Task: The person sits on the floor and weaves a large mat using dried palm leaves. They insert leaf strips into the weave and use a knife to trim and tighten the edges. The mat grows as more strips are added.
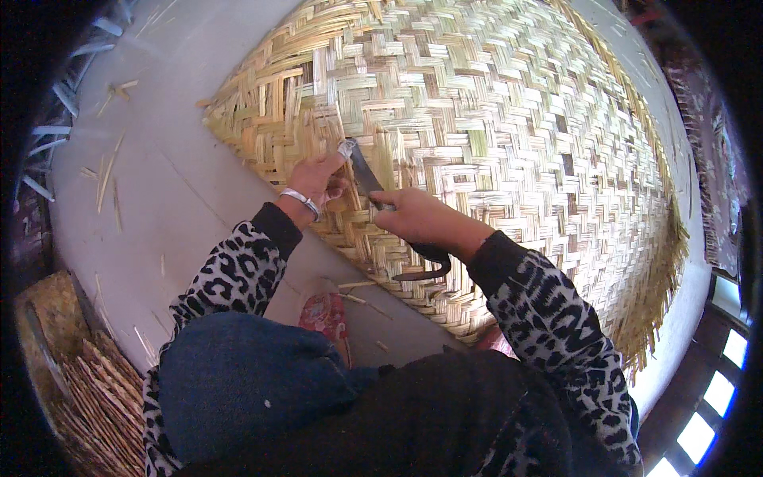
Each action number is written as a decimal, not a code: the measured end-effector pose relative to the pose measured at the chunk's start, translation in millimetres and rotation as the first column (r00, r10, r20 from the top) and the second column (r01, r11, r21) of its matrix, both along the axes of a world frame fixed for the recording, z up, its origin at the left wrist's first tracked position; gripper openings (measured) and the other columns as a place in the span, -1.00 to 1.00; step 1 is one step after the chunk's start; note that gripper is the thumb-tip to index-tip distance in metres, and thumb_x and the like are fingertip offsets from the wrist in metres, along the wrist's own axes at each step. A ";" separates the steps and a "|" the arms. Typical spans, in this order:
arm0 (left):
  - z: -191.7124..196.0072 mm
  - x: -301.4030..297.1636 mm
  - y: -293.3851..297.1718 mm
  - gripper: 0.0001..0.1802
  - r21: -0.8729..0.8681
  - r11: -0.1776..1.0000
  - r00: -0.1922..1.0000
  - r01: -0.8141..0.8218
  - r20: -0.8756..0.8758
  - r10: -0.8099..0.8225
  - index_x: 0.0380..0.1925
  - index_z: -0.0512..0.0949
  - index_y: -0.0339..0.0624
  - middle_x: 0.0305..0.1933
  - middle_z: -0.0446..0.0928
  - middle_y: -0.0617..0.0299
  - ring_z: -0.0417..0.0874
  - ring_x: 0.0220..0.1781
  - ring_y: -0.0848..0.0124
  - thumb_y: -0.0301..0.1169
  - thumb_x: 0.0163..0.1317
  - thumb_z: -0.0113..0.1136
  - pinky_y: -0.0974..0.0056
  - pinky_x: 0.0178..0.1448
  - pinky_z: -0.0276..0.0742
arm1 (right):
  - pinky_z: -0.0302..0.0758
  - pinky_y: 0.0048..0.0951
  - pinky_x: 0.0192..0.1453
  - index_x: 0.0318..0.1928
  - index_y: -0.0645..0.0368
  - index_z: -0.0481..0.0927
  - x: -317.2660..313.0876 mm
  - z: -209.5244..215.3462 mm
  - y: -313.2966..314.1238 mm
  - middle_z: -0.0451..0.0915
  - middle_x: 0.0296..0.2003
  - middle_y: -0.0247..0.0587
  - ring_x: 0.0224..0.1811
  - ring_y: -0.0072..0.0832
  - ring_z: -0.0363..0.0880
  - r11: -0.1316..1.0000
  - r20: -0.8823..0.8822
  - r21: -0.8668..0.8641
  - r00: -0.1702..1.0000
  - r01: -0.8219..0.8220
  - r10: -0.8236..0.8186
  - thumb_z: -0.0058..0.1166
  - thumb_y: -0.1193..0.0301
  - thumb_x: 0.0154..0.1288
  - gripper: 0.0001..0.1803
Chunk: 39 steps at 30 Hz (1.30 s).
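Head view: knife (367,179) blade slants up-left across mat (509,119).

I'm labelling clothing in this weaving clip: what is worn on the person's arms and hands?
Both forearms are in long leopard-print sleeves, black spots on pale grey, ending in plain black ribbed cuffs. The left hand has a silver bangle at the wrist. The right hand is bare, without glove or visible jewellery.

A pale grey floor (183,191) carried a large woven bamboo mat (509,135), spread beyond and to the right of your fingers. Loose bamboo slivers (107,171) lay scattered left of your fingers, and a small red patterned item (324,314) lay nearer you.
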State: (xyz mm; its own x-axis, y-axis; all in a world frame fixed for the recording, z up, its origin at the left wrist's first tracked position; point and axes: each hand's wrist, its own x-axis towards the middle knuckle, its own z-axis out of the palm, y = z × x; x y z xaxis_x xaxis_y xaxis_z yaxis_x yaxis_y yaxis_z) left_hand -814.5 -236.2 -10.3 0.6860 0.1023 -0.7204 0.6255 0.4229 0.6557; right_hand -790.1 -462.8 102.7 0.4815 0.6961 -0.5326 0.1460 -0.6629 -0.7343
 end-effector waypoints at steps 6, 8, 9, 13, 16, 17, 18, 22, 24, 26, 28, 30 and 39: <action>7.5 0.5 -0.9 -0.76 0.051 0.998 0.998 0.039 0.037 -0.041 -0.32 0.60 -0.20 -0.51 0.52 0.29 0.53 -0.61 0.46 -0.24 0.30 0.29 0.29 -0.56 0.42 | 0.54 0.05 0.08 -0.03 0.31 0.61 4.5 -4.6 -2.2 0.64 -0.14 0.33 -0.06 0.23 0.62 0.998 -0.102 -0.007 0.993 0.057 -0.057 0.07 0.13 0.30 -0.53; 8.4 2.2 -2.2 -0.76 0.062 0.997 0.999 0.042 0.009 -0.043 -0.35 0.61 -0.19 -0.54 0.52 0.30 0.51 -0.63 0.48 -0.24 0.30 0.29 0.31 -0.58 0.38 | 0.57 -0.11 0.02 0.21 0.27 0.51 -0.6 -9.8 2.8 0.68 -0.19 0.26 -0.16 0.01 0.69 0.996 -0.049 0.010 0.995 0.090 -0.089 0.06 0.18 0.30 -0.43; 8.9 3.0 -2.3 -0.77 0.057 0.997 0.999 0.042 -0.017 -0.041 -0.37 0.62 -0.19 -0.55 0.52 0.30 0.50 -0.64 0.49 -0.24 0.29 0.28 0.32 -0.59 0.37 | 0.59 -0.18 -0.01 0.33 0.26 0.46 -4.8 -13.4 7.1 0.70 -0.22 0.22 -0.21 -0.10 0.72 0.994 -0.024 0.021 0.994 0.104 -0.104 0.05 0.20 0.30 -0.36; 11.1 5.8 2.1 -0.78 0.073 0.989 0.991 0.127 -0.040 -0.124 -0.39 0.64 -0.17 -0.58 0.51 0.33 0.46 -0.68 0.51 -0.24 0.26 0.29 0.35 -0.60 0.33 | 0.58 0.02 -0.03 0.30 0.21 0.43 -27.7 -29.0 22.0 0.68 -0.22 0.24 -0.17 0.10 0.69 0.981 0.243 -0.142 0.966 0.130 -0.093 0.03 0.19 0.32 -0.40; 11.0 2.1 5.3 -0.78 0.024 0.976 0.974 0.215 -0.079 -0.212 -0.41 0.64 -0.16 -0.59 0.51 0.35 0.42 -0.72 0.51 -0.24 0.24 0.30 0.34 -0.62 0.31 | 0.57 0.16 -0.13 0.21 0.17 0.43 -34.5 -38.9 30.4 0.68 -0.30 0.20 -0.21 0.17 0.68 0.970 0.296 -0.177 0.949 0.165 -0.108 0.05 0.17 0.32 -0.47; 9.8 0.7 4.3 -0.77 0.013 0.976 0.968 0.216 -0.136 -0.212 -0.41 0.63 -0.16 -0.59 0.51 0.35 0.41 -0.72 0.50 -0.23 0.25 0.31 0.33 -0.63 0.30 | 0.57 0.15 -0.15 0.22 0.17 0.42 -34.9 -40.9 30.8 0.68 -0.32 0.20 -0.23 0.17 0.68 0.972 0.302 -0.169 0.947 0.164 -0.107 0.05 0.16 0.33 -0.47; 7.9 0.6 3.7 -0.76 -0.038 0.972 0.955 0.232 -0.180 -0.235 -0.42 0.62 -0.16 -0.59 0.51 0.34 0.41 -0.73 0.50 -0.22 0.25 0.31 0.32 -0.64 0.30 | 0.58 0.15 -0.17 0.22 0.16 0.41 -34.3 -43.2 30.9 0.68 -0.33 0.19 -0.25 0.16 0.68 0.974 0.316 -0.161 0.943 0.161 -0.104 0.05 0.15 0.33 -0.46; -0.4 7.7 -3.3 -0.70 -0.014 0.982 0.961 0.186 -0.205 -0.185 -0.42 0.60 -0.16 -0.58 0.52 0.31 0.44 -0.72 0.45 -0.16 0.25 0.35 0.31 -0.66 0.31 | 0.59 0.15 -0.22 0.24 0.14 0.38 -33.0 -47.1 29.5 0.68 -0.36 0.18 -0.28 0.15 0.69 0.969 0.308 -0.212 0.949 0.129 -0.059 0.06 0.15 0.34 -0.46; -4.5 13.0 -10.7 -0.66 0.134 0.981 0.974 0.141 -0.197 -0.113 -0.41 0.59 -0.18 -0.58 0.52 0.29 0.51 -0.70 0.41 -0.13 0.25 0.37 0.29 -0.66 0.36 | 0.59 0.14 -0.24 0.26 0.13 0.37 -33.3 -47.6 28.8 0.68 -0.36 0.16 -0.29 0.14 0.70 0.967 0.322 -0.225 0.946 0.123 -0.045 0.06 0.16 0.34 -0.45; -6.5 16.5 -16.4 -0.66 0.215 0.971 0.982 0.106 -0.177 -0.067 -0.40 0.59 -0.19 -0.57 0.53 0.30 0.59 -0.65 0.36 -0.14 0.24 0.39 0.25 -0.64 0.42 | 0.60 0.13 -0.24 0.28 0.13 0.37 -33.2 -47.4 27.6 0.68 -0.37 0.15 -0.29 0.13 0.70 0.963 0.338 -0.241 0.941 0.118 -0.030 0.06 0.17 0.34 -0.44; -6.1 19.8 -16.9 -0.64 0.224 0.969 0.988 0.101 -0.137 -0.071 -0.42 0.60 -0.22 -0.54 0.55 0.27 0.63 -0.64 0.34 -0.13 0.23 0.40 0.22 -0.63 0.45 | 0.60 0.12 -0.24 0.30 0.13 0.36 -32.9 -46.6 25.2 0.69 -0.37 0.14 -0.29 0.11 0.70 0.956 0.359 -0.272 0.933 0.110 -0.006 0.06 0.19 0.33 -0.42; -3.2 23.3 -10.3 -0.60 0.161 0.977 0.983 0.138 -0.144 -0.115 -0.48 0.63 -0.26 -0.50 0.58 0.23 0.62 -0.65 0.36 -0.11 0.23 0.40 0.20 -0.63 0.45 | 0.60 0.12 -0.25 0.31 0.14 0.35 -32.4 -45.9 22.3 0.69 -0.37 0.13 -0.29 0.10 0.71 0.967 0.360 -0.232 0.933 0.102 -0.012 0.06 0.21 0.32 -0.41; 2.1 17.9 5.7 -0.36 0.893 -0.047 0.629 0.447 -0.351 -0.693 -0.45 0.64 -0.20 -0.37 0.60 -0.13 0.62 -0.24 -0.15 0.24 0.20 0.17 -0.15 -0.15 0.49 | 0.59 0.11 -0.26 0.29 0.08 0.36 -33.7 -36.9 24.6 0.67 -0.41 0.13 -0.35 0.09 0.69 0.956 0.365 -0.281 0.930 0.080 0.030 0.02 0.26 0.29 -0.44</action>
State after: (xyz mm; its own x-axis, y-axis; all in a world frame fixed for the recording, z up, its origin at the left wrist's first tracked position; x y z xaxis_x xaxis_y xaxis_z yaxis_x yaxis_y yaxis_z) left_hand -796.6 -230.5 -8.3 0.9353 0.0380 -0.3517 0.1661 -0.9249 0.3420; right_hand -823.8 -438.1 65.8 0.6941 0.5252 -0.4924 0.3456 -0.8431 -0.4121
